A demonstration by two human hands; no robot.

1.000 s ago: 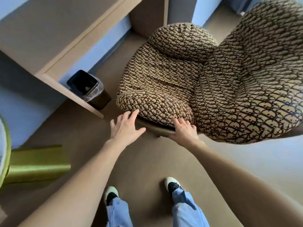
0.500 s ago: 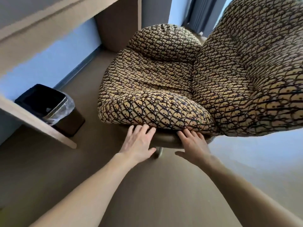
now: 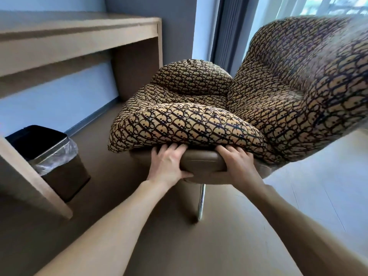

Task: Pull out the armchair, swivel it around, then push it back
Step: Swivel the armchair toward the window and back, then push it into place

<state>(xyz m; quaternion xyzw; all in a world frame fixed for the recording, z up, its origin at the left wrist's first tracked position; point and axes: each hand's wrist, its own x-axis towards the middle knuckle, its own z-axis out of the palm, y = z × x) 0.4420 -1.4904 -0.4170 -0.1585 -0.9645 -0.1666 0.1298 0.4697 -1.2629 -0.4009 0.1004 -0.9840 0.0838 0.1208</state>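
Note:
The armchair (image 3: 219,108) fills the middle and right of the head view, padded in tan fabric with a dark repeating pattern. Its seat faces left toward the desk, and its tall back rises at the right. Under the near armrest cushion runs a smooth brown shell rim (image 3: 203,162). My left hand (image 3: 169,166) grips this rim, fingers over the top and thumb beneath. My right hand (image 3: 239,166) holds the same rim a little to the right. A chrome leg (image 3: 201,200) drops from the shell to the floor.
A beige desk (image 3: 79,36) lines the left wall, its side panel just behind the chair. A black waste bin (image 3: 53,156) with a clear liner stands under the desk at the left. Curtains and a bright window (image 3: 278,26) lie behind the chair. Brown floor spreads below.
Both hands went from lying flat against the rim to gripping it. My view dropped lower and closer, so the desk and window now show.

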